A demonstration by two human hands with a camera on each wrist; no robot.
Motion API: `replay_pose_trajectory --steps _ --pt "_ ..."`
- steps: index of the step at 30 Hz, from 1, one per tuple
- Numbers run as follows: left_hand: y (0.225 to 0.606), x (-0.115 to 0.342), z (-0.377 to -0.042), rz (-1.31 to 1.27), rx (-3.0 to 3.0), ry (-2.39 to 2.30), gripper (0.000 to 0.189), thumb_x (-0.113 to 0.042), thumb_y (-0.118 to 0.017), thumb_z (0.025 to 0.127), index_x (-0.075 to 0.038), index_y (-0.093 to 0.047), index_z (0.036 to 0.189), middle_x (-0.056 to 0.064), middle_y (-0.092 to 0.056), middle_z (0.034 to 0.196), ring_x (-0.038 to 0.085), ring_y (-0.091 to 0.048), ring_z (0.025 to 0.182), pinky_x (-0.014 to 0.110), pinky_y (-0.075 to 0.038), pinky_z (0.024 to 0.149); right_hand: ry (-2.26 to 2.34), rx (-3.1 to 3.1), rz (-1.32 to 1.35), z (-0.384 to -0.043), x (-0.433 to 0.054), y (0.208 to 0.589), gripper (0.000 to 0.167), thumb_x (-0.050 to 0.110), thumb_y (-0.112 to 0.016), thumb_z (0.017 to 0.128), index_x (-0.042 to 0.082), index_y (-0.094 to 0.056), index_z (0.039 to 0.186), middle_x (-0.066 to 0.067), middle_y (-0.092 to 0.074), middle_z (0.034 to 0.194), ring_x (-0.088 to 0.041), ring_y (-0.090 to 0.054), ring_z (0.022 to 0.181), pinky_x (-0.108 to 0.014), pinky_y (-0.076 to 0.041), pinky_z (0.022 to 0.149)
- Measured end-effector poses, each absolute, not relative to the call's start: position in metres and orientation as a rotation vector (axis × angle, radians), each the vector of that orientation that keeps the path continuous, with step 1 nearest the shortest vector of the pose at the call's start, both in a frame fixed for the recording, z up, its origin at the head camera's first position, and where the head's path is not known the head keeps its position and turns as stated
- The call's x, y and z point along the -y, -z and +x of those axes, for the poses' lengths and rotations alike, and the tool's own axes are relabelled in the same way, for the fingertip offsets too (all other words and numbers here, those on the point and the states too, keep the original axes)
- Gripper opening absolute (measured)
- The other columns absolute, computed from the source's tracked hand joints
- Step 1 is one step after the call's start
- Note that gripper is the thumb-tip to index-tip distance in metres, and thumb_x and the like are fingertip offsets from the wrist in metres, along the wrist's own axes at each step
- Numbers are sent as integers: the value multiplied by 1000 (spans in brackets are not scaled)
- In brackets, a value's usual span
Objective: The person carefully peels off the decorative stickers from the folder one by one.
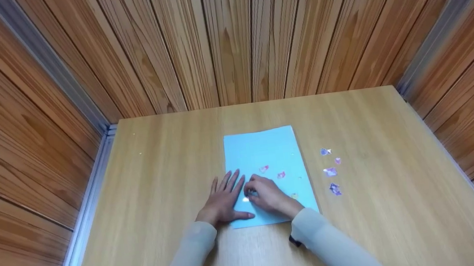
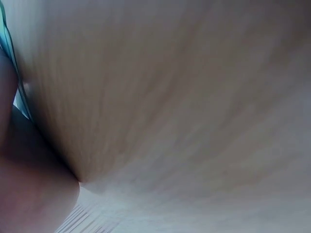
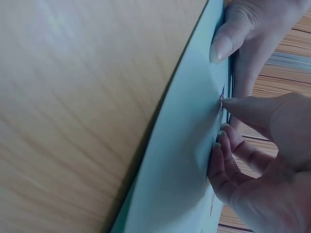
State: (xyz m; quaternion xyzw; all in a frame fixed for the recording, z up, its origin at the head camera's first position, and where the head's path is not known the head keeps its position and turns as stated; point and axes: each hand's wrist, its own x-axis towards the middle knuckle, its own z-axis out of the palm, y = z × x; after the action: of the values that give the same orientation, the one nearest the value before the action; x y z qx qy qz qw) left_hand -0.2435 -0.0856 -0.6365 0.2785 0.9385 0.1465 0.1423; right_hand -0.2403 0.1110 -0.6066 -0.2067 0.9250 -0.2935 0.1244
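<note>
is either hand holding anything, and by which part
The left hand presses flat on the blue paper's left edge. The right hand fingertips press a small sticker onto it; nothing is lifted.

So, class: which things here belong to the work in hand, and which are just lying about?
In the work:
- light blue paper sheet
- small sticker under the right hand's fingers
- left hand, flat on the sheet
- pink stickers on the sheet

Lying about:
- purple stickers on the wooden table

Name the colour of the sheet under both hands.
Light blue sheet, clearest in the head view.
</note>
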Motion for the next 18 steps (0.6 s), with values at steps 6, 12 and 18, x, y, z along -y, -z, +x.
replay_pose_trajectory --steps 6,12,18 --pt "637 85 -243 785 -2707 -423 115 -80 -61 82 -25 -6 166 0 6 173 27 9 159 61 7 123 868 -2718 -609 -239 -112 608 17 14 -67 99 13 -75 115 -1 -61 109 -20 -62 106 -41 -53 96" --pt "633 85 -241 806 -2720 -432 114 -77 -63 83 -21 -9 166 4 2 174 31 5 159 63 4 123 860 -2727 -636 -241 -112 607 17 12 -69 98 13 -77 113 0 -61 108 -18 -62 102 -38 -54 93" --pt "637 86 -242 814 -2724 -453 114 -76 -65 83 -21 -11 166 4 0 174 32 4 159 64 5 122 808 -2716 -663 -242 -110 607 14 13 -67 99 12 -74 112 -2 -62 108 -20 -62 102 -40 -54 93"
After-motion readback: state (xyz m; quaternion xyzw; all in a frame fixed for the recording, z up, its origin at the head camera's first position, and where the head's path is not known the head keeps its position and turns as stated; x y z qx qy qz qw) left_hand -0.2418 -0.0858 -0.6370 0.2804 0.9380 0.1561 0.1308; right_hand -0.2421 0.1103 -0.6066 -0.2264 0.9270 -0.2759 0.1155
